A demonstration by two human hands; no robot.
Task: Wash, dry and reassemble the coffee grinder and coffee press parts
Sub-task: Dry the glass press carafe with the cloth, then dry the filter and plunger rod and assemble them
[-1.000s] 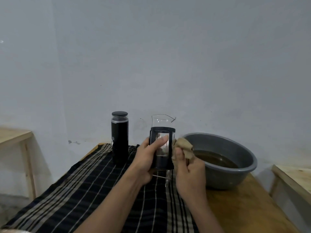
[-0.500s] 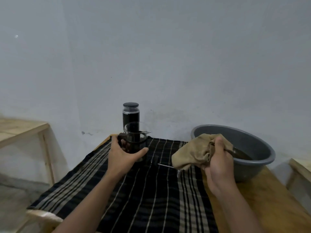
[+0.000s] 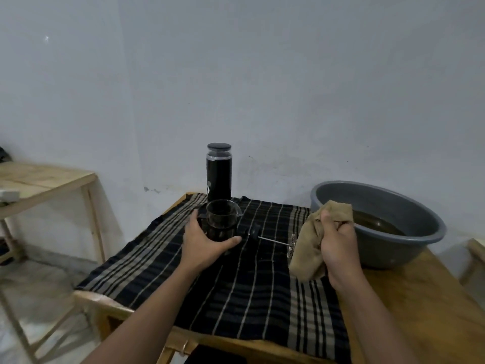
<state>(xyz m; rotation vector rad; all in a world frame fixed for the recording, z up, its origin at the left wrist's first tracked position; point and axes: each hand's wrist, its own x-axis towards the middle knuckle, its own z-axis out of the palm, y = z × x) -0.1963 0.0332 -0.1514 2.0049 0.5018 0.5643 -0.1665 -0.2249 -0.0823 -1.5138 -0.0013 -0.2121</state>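
gripping the press carafe (image 3: 220,224) in your left hand (image 3: 204,241), rag (image 3: 315,243) bunched in your right hand (image 3: 338,241) — wet glass could slip, or knock the plunger (image 3: 267,239) just beside it.

No legible txt, labels, brands or nos. anywhere; only a small pale mark low on the black grinder (image 3: 219,172) at 12 o'clock on the cloth, too blurred/small to read.
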